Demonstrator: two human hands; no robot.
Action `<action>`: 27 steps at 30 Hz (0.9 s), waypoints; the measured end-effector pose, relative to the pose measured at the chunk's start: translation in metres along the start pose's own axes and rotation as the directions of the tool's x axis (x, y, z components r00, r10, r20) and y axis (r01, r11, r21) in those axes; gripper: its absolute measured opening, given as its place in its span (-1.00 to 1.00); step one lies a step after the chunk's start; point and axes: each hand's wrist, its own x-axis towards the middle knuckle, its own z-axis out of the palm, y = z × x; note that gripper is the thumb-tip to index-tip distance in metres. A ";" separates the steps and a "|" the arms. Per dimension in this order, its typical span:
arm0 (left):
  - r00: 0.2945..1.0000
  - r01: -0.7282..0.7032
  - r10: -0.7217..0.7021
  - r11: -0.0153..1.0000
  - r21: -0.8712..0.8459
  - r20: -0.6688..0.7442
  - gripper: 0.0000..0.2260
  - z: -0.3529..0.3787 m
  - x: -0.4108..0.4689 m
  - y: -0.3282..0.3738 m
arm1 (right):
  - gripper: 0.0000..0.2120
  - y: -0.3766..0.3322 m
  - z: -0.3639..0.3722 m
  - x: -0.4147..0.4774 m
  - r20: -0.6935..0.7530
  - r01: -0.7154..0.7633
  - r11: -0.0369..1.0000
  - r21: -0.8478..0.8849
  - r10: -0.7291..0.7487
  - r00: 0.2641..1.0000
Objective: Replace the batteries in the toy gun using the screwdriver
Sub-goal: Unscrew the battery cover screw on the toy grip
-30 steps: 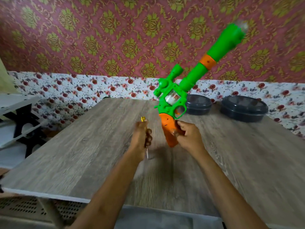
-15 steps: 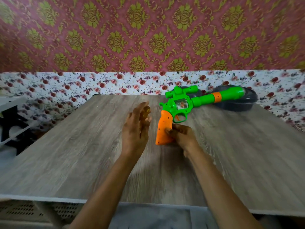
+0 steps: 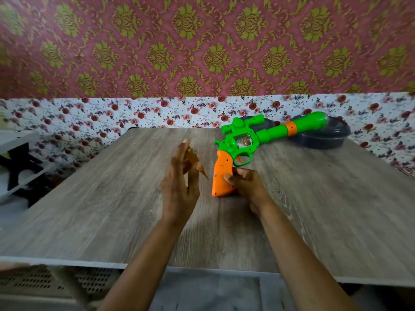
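Note:
A green toy gun [image 3: 247, 140] with an orange grip [image 3: 221, 173] lies on its side on the wooden table [image 3: 112, 209], barrel pointing right and away. My right hand [image 3: 248, 187] holds the lower part of the orange grip. My left hand [image 3: 179, 187] is raised just left of the grip, fingers stretched upward, with an amber-handled screwdriver [image 3: 193, 159] held against its palm. The screwdriver's tip points down-right toward the grip and stops a little short of it.
Two dark round containers stand at the table's back right, one [image 3: 323, 138] behind the gun's barrel and a second [image 3: 267, 123] mostly hidden behind the scope. A white shelf with a black frame [image 3: 20, 162] is off the table's left side.
The gun was held up with its barrel in the air; it now lies on the table. My left hand went from a fist around the screwdriver to stretched fingers, the tool turned toward the grip.

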 end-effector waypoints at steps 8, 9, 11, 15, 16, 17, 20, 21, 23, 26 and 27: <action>0.999 0.001 -0.004 0.998 -0.064 -0.046 -0.67 0.000 -0.001 0.004 | -0.69 -0.002 0.000 -0.003 -0.003 -0.007 1.000 0.001 0.007 1.000; 0.999 0.000 -0.003 0.998 -0.066 -0.042 -0.66 0.000 -0.001 0.005 | -0.69 -0.002 0.000 -0.004 -0.001 -0.007 1.000 0.004 0.007 1.000; 1.000 -0.006 0.005 0.999 -0.054 -0.020 -0.65 0.001 0.000 0.005 | -0.68 -0.004 0.000 -0.005 0.004 -0.012 1.000 0.009 0.012 1.000; 1.000 -0.014 0.014 1.000 -0.024 0.009 -0.66 0.001 -0.002 0.003 | -0.67 -0.004 -0.001 -0.006 0.010 -0.009 1.000 0.015 0.009 1.000; 1.000 -0.012 0.012 1.000 -0.018 0.010 -0.66 0.001 -0.003 0.002 | -0.67 -0.003 -0.001 -0.006 0.012 -0.010 1.000 0.015 0.010 1.000; 1.000 -0.010 0.011 1.000 -0.014 0.012 -0.66 0.001 -0.003 0.001 | -0.67 -0.003 -0.002 -0.005 0.015 -0.010 1.000 0.014 0.009 1.000; 1.000 -0.007 0.007 1.000 -0.016 0.024 -0.68 0.002 -0.004 -0.001 | -0.68 -0.002 -0.002 -0.004 0.013 -0.001 1.000 0.007 0.001 1.000; 1.000 -0.005 0.006 1.000 -0.018 0.030 -0.68 0.002 -0.005 -0.001 | -0.68 -0.003 -0.002 -0.005 0.015 0.000 1.000 0.003 0.000 1.000; 0.999 -0.006 0.007 1.000 -0.023 0.040 -0.67 0.003 -0.005 -0.002 | -0.68 -0.003 -0.001 -0.006 0.022 0.001 1.000 -0.002 -0.001 1.000; 0.999 -0.006 0.007 1.000 -0.024 0.044 -0.67 0.003 -0.006 -0.001 | -0.68 -0.003 -0.002 -0.006 0.030 0.004 1.000 0.000 -0.004 1.000; 0.999 -0.006 0.007 1.000 -0.023 0.046 -0.67 0.003 -0.006 -0.001 | -0.68 -0.003 -0.002 -0.006 0.029 0.005 1.000 -0.005 -0.005 1.000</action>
